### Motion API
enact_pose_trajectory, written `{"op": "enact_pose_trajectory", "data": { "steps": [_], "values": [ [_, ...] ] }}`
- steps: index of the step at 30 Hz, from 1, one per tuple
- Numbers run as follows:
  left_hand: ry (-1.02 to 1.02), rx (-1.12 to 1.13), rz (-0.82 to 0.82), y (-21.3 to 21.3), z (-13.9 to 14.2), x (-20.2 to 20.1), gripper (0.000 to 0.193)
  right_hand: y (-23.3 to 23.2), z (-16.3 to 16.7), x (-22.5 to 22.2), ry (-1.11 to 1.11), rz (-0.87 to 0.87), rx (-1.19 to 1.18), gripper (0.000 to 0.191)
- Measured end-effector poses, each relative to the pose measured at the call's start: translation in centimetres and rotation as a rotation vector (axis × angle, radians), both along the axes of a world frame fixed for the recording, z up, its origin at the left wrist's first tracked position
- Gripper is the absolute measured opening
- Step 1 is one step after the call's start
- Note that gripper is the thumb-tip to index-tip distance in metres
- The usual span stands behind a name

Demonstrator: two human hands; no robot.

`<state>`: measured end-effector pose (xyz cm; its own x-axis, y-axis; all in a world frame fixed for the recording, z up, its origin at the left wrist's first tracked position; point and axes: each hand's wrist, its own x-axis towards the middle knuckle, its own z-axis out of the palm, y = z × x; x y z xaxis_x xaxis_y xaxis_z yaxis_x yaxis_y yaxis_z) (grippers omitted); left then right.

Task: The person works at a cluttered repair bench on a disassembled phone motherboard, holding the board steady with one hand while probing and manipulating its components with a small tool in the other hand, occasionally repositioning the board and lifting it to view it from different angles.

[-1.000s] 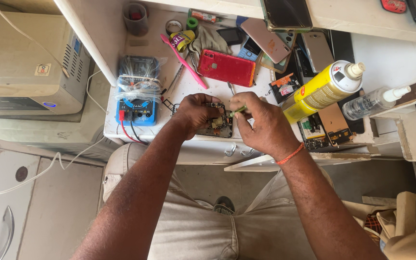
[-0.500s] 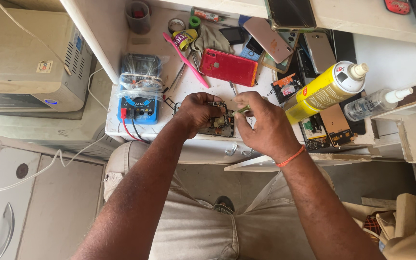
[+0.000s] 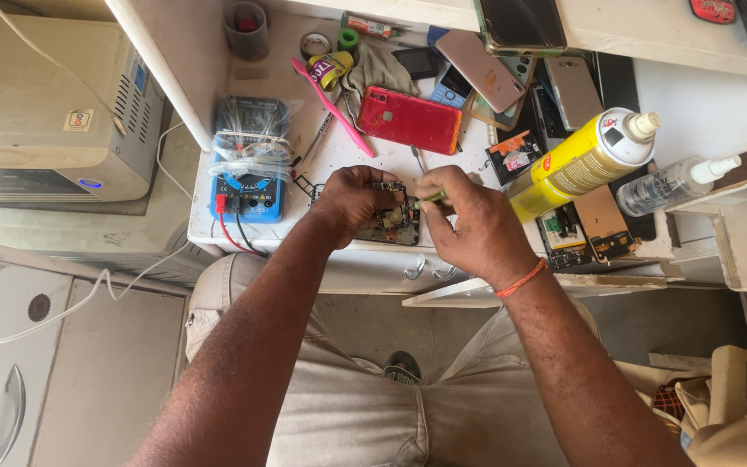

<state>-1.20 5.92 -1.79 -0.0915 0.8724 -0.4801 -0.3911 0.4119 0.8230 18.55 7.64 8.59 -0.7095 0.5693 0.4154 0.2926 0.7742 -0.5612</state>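
An opened phone with its circuit board exposed [image 3: 393, 220] lies on the white workbench [image 3: 339, 156]. My left hand [image 3: 352, 201] grips its left side and holds it down. My right hand [image 3: 464, 220] pinches a thin yellow-green tool [image 3: 430, 197] whose tip rests on the board. A red phone [image 3: 410, 119] lies just beyond my hands, with a pink toothbrush [image 3: 332, 106] to its left.
A blue multimeter wrapped in plastic [image 3: 248, 169] sits left of my hands. A yellow spray can [image 3: 583, 160] and a clear spray bottle [image 3: 672, 184] lie at right. Several phones, screens and tape rolls crowd the back. A beige appliance [image 3: 49, 108] stands far left.
The hands stay on the opened phone; my right hand has shifted slightly with the tool. The view has drifted a little.
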Motion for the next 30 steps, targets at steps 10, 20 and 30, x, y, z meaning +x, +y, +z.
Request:
{"op": "enact_pose_trajectory", "data": {
  "steps": [10, 20, 30],
  "values": [
    [-0.020, -0.020, -0.005, -0.1, 0.6, 0.0, 0.039, 0.0, -0.2, 0.1, -0.004, -0.053, -0.085, 0.030],
    [0.061, -0.021, -0.022, 0.1, -0.4, -0.2, 0.042, 0.0, -0.1, 0.0, 0.005, -0.003, 0.028, 0.023],
    [0.061, -0.031, -0.024, 0.3, -0.7, -0.1, 0.040, -0.1, -0.1, -0.1, -0.013, -0.021, 0.073, 0.027]
  ]
}}
